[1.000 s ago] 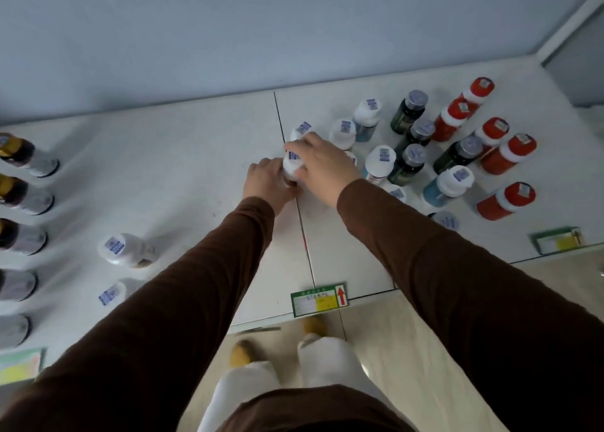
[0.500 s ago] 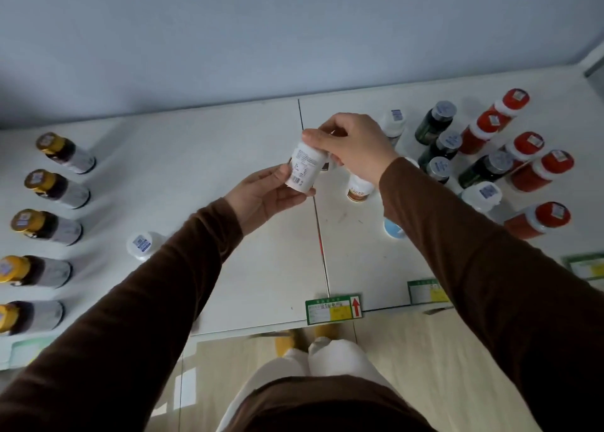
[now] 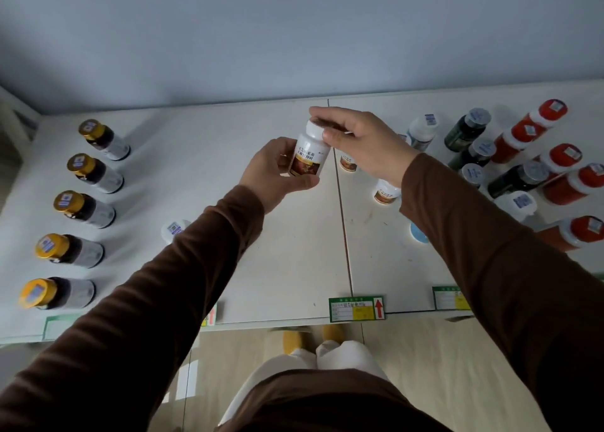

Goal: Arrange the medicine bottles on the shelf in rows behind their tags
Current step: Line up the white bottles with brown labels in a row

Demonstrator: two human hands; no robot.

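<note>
Head view: white bottle [image 3: 310, 152] now lifted & turned label-up vs 0.5 s ago, left hand [image 3: 273, 173] fingers curled round body, right hand [image 3: 362, 140] fingertips pinching cap — prob. checking label before picking its tag [image 3: 356, 308] row.

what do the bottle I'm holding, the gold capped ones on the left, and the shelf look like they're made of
Held bottle: likely white plastic, opaque and smooth, with a glossy printed paper label.
Gold-capped bottles: dark glass or dark plastic, can't tell; caps have a metallic gold sheen, possibly metal.
Shelf: matte white panels, probably painted metal or laminate, with a visible seam between them.
</note>
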